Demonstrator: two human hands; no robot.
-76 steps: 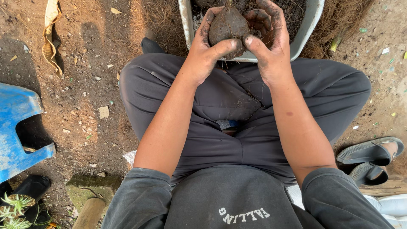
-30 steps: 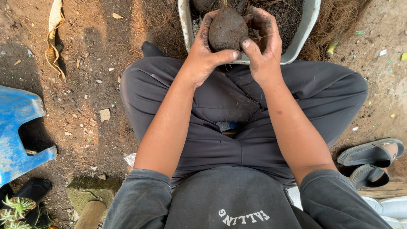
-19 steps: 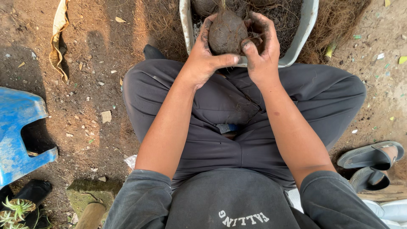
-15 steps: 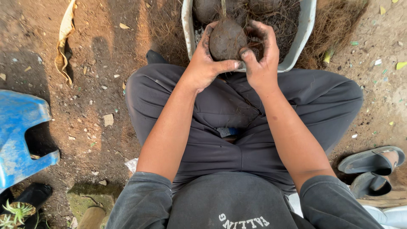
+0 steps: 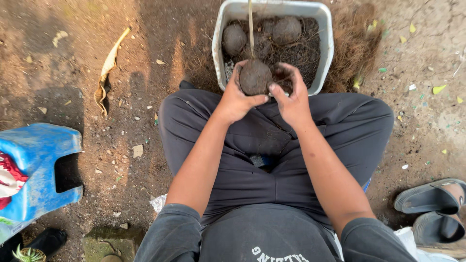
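The left hand [image 5: 238,97] now cups the soil ball [image 5: 255,76] alone, fingers curled under it, just above the grey tub's [image 5: 217,53] near rim. The right hand [image 5: 291,97] has loosened, fingers apart beside it.

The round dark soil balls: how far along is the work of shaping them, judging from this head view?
Done: at least two round dark soil balls lie in the grey rectangular plastic tub on brown fibre. In hand: the left hand cups another soil ball with a thin stick, the right hand touching its side. Left: loose brown fibre lies around the tub; how many remain cannot be told.
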